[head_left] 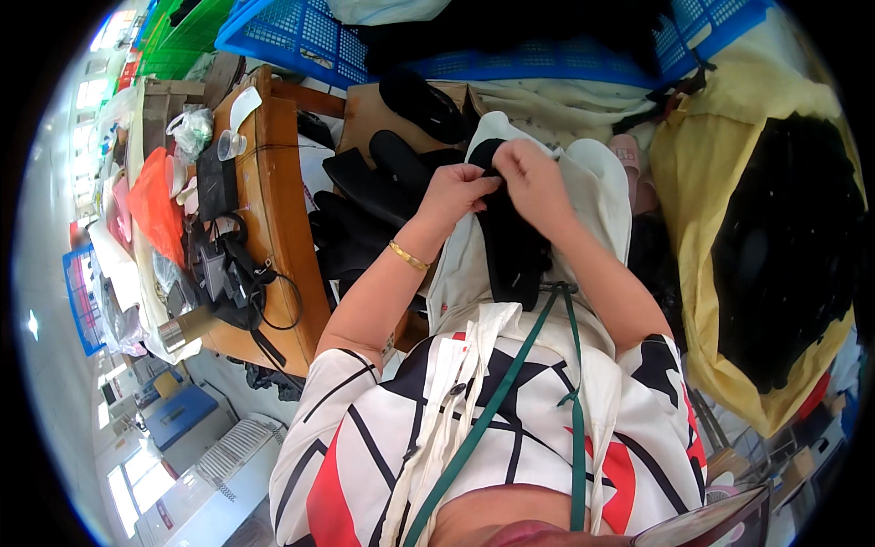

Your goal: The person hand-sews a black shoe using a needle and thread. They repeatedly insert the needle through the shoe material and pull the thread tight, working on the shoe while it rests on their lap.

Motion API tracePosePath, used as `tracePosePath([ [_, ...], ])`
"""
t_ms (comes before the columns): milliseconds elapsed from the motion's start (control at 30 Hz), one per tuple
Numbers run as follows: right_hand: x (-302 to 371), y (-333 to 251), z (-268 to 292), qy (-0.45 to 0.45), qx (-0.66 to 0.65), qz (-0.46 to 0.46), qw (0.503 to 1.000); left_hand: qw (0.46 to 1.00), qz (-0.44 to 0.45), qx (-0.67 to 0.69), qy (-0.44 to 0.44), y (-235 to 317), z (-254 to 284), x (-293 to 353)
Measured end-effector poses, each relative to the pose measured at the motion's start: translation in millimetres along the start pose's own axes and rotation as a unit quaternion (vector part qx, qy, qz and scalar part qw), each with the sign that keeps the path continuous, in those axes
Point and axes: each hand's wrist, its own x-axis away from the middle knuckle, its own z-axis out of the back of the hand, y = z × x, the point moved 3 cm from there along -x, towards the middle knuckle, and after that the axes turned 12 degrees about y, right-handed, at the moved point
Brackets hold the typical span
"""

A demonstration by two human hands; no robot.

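Note:
A long, narrow black fabric piece point(512, 246), shaped like a shoe upper or a sock, lies across the pale cloth point(597, 187) on my lap. Its upper end is pinched between the thumb and fingers of my left hand point(462, 193). Close beside it, my right hand point(536, 187) is closed on the same end, with its fingertips nearly meeting the left ones. Anything small between the fingertips is hidden. Just left of my hands, several similar black pieces point(365, 190) are heaped, and a black slipper-shaped one point(421, 107) lies on cardboard point(362, 117).
A blue plastic basket point(314, 36) holding black material stands at the far side. On the right is a yellow sack point(720, 356) full of dark items. A wooden table point(273, 196) at left carries a black bag point(228, 273), an orange plastic bag point(159, 208) and a clear cup point(231, 144).

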Motion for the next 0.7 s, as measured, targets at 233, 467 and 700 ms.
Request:
tracePosePath([
  [233,-36,22,96,0.05,-0.415,-0.182,0.89,1.0,-0.01,-0.017,0.006,6,3,-1],
  [467,-48,6,224,0.515,-0.227,0.084,0.822,0.997,-0.034,-0.063,-0.012,8,1,-3],
  [700,-4,13,75,0.016,0.264,0.233,0.936,0.809,-0.411,-0.386,0.164,44,-14,32],
])
